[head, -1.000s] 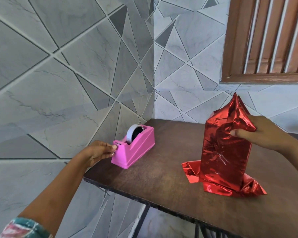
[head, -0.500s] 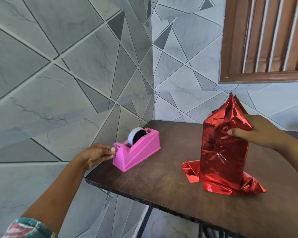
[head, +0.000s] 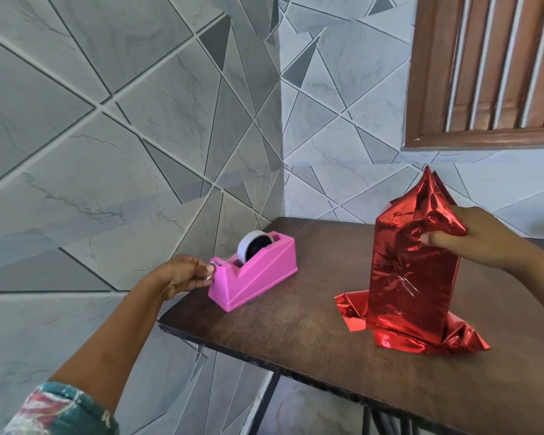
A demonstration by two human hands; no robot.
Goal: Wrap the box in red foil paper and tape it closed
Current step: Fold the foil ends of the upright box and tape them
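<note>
The box stands upright on the brown table [head: 296, 334], covered in red foil paper [head: 412, 277]. Loose foil spreads around its base and rises to a crumpled peak on top. My right hand [head: 478, 240] holds the folded foil against the box near the top, thumb pressed on the front face. A pink tape dispenser [head: 258, 277] with a white tape roll [head: 252, 248] sits at the table's left corner. My left hand [head: 186, 274] pinches the tape end at the dispenser's cutter.
Grey tiled walls meet in a corner behind the table. A brown wooden window shutter [head: 490, 67] is at the upper right. The table's front edge runs diagonally, with dark metal legs [head: 264, 403] beneath it.
The view has shifted slightly; my left hand stays at the dispenser's cutter end, pinching the tape. My right hand keeps its hold on the foil-wrapped box.
</note>
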